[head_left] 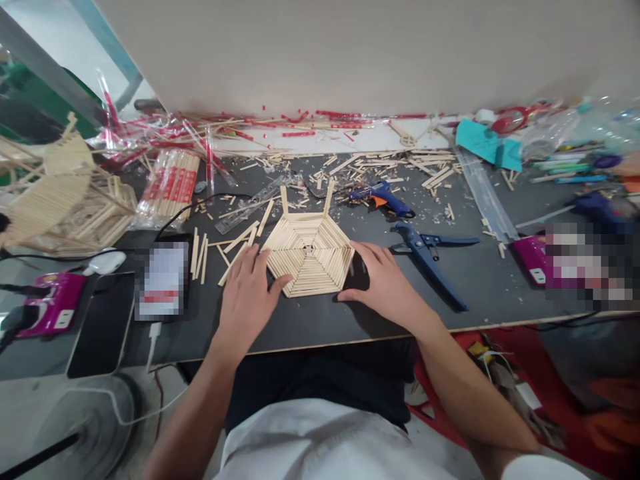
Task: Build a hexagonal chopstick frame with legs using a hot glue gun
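Observation:
A hexagonal panel of wooden sticks (313, 267) lies in front of me on the dark tabletop, its sticks set in rings around a small central hole. Two short sticks (329, 199) stick out from its far edge. My left hand (250, 287) holds the left edge, with the thumb on the near left corner. On the opposite side, my right hand (383, 280) has its fingers against the right corner and its thumb beside the lower right edge. Loose cut sticks (243, 240) are scattered just beyond my left hand. Right of the panel lies a blue-handled cutter (430, 257).
A blue glue gun (385, 198) lies behind the panel, among stick scraps (435, 170). Packaged sticks (167, 183), a phone (163, 280), a dark phone (101, 323) and a pink power strip (53, 303) are at left. Another stick structure (65, 193) stands at far left.

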Demonstrator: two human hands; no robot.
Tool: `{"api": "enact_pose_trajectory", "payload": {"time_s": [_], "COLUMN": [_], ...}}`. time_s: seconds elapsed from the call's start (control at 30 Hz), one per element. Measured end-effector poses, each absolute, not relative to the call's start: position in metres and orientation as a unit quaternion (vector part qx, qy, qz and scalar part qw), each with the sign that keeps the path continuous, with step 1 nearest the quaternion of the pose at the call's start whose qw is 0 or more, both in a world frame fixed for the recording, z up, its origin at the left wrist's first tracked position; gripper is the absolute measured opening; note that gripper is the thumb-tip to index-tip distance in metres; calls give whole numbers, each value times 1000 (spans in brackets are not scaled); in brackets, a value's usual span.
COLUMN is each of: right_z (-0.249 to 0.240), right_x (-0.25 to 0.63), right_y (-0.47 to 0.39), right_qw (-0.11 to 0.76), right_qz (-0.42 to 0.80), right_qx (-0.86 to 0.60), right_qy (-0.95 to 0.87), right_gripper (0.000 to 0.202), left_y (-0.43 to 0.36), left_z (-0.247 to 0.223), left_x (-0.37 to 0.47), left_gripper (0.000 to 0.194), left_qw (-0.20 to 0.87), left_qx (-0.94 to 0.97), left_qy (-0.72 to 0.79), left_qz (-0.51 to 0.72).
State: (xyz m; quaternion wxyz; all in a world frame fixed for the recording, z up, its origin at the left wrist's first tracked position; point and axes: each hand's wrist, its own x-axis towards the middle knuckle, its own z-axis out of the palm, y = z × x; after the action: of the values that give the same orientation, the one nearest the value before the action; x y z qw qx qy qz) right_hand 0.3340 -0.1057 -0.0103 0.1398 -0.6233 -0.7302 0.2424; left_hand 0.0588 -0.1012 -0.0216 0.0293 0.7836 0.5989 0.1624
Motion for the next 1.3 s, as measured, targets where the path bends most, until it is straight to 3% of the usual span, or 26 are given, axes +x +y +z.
{"api": "enact_pose_trajectory", "payload": {"time_s": [0.33,0.63,0.83,1.1,1.2,1.3], "right_z": [-12,-10,-8,-9,-9,-9], "right_x": [342,360,362,362,362,360], "right_y": [-89,-58,-56,-55,-57,-59], "right_qw": [165,191,183,166,176,187], "right_qz": [300,316,308,250,234,203], "right_qx": [-596,-575,-543,-553,-548,-552], "right_qy": [-726,-730,-759,-777,-783,-787], "right_gripper": [92,52,44,45,40,37], "left_y": [-117,-154,-169,-176,-172,-168], "left_z": [-17,-19,-20,-22,-7,24], "left_x": [55,73,87,88,73,59], "left_gripper": [48,42,38,26,21,34], "left_qw": [-10,-33,-35,33,106,223], "left_qx": [781,818,826,841,844,834], "left_qy": [601,550,530,492,455,378], "left_qz": [171,168,189,224,265,335]}}
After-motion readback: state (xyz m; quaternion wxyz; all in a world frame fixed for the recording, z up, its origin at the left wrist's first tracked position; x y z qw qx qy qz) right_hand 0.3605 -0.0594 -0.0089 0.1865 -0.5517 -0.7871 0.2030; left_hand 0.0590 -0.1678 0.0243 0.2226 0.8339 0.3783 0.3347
